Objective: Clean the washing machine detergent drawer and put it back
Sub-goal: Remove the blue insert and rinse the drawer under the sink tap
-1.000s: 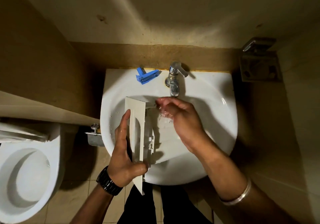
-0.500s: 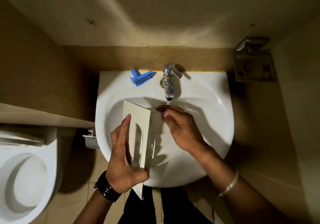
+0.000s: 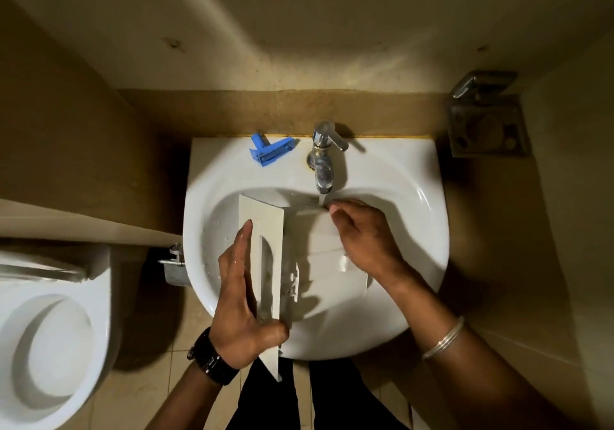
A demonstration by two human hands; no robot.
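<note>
Left hand [image 3: 242,300] is gripping the white detergent drawer [image 3: 265,246] upright over the sink [image 3: 415,197]. Right hand [image 3: 362,236], fingers curled, is touching its body beneath the running tap [image 3: 324,160].

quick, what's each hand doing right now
Left hand: gripping the detergent drawer by its front panel.
Right hand: fingers curled on the drawer's far end; exact grip unclear.

small tiled bathroom, white washbasin [image 3: 415,177], chrome tap [image 3: 324,160], toilet [image 3: 50,346]

Left hand [image 3: 239,300] gripping, right hand [image 3: 365,240] curled
</note>
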